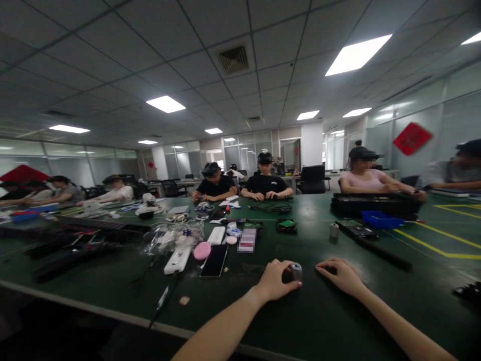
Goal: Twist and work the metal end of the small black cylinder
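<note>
Open-plan office with a grid ceiling of white tiles and lit panels; glass partitions line the far walls, and a long dark green work table (112,286) fills the foreground. Near the table's front edge, just right of centre, stands a small grey cylindrical part (296,271), upright on the surface. The left hand (276,281) is curled around its left side, fingers bent and touching it; whether they grip it firmly cannot be told. The right hand (340,275) lies palm down on the table just beside the cylinder, fingers loosely bent over a dark item beneath them that is too obscured to identify; it does not touch the cylinder. Left of the hands lie a black smartphone (214,260) face up, a round pink disc (202,250) and a white oblong device (176,260), close together. Farther back are a second small grey cylinder (334,230), a blue plastic bin (379,219) and a long black tray (376,204). Yellow tape lines (432,243) mark the table at right. Other people sit along the far side and both ends, several wearing head-mounted gear, their hands resting on the table well apart from the near pair.
</note>
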A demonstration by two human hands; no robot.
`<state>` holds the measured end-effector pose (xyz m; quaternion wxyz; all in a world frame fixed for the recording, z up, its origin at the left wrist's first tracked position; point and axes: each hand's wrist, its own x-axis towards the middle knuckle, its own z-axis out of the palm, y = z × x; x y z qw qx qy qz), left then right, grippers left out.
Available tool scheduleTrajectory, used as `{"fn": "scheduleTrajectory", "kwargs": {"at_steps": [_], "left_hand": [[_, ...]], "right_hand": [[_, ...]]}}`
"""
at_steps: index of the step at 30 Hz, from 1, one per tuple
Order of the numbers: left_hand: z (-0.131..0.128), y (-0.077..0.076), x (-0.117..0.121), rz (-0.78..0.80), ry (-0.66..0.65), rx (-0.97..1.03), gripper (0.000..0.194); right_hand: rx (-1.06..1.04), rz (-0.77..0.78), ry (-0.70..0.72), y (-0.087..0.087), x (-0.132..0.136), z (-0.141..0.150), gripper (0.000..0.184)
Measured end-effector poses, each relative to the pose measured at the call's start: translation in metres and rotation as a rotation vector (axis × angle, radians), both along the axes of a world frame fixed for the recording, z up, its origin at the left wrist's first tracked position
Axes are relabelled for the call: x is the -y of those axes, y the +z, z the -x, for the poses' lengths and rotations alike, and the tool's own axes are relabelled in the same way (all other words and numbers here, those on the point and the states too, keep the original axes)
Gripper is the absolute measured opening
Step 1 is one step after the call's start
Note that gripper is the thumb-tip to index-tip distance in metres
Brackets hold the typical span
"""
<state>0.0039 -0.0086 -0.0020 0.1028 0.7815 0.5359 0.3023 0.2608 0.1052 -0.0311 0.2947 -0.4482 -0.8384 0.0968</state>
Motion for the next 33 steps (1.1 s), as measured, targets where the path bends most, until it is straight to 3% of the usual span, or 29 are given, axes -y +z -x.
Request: {"fn": "scheduleTrajectory", "kwargs": {"at_steps": [6, 15, 21, 33], "left_hand": [[0.003, -0.005, -0.005, -0.015, -0.017, -0.011, 0.062], [0.004, -0.002, -0.008, -0.069, -0.101, -0.036, 0.054], [0.003, -0.003, -0.009, -0.082, -0.088, -0.042, 0.058], [0.003, -0.004, -0.013, -0.088, -0.100, -0.051, 0.059]], "right_hand": [[0.005, -0.023, 0.025, -0.003, -0.005, 0.000, 0.036], [0.028, -0.047, 0.030, 0.001, -0.010, 0.003, 0.039], [0.017, -0.119, -0.001, 0.000, -0.011, 0.000, 0.037], [-0.023, -0.118, 0.029, -0.002, -0.029, -0.004, 0.037]]}}
